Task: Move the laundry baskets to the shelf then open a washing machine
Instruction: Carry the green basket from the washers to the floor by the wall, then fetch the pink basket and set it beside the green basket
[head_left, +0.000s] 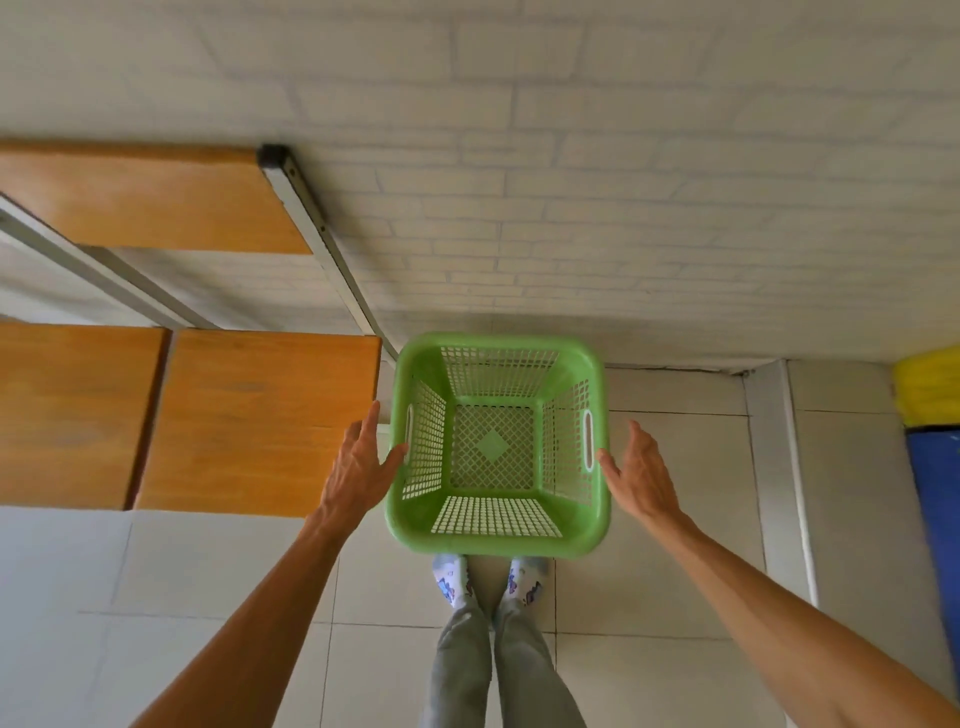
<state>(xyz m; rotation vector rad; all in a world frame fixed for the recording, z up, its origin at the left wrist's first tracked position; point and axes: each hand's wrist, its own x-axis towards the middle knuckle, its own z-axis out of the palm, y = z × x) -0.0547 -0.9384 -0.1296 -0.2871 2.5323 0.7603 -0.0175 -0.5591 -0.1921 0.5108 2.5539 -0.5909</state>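
An empty green lattice laundry basket (497, 538) stands upright on the tiled floor, just beyond my feet and close to the brick-patterned wall. My left hand (361, 467) is spread open beside its left rim, thumb tip touching or nearly touching the rim by the handle slot. On the other side, my right hand (641, 473) is open too, thumb close to the right rim. Neither hand grips the basket. To the left is the shelf, with a wooden lower board (249, 415) and an upper board (150, 200) on a grey metal frame. No washing machine is in view.
My socked feet (488, 579) stand right behind the basket. The shelf's metal upright (332, 244) slants down to the basket's far left corner. A yellow and blue object (932, 452) sits at the right edge. White floor tiles surround me.
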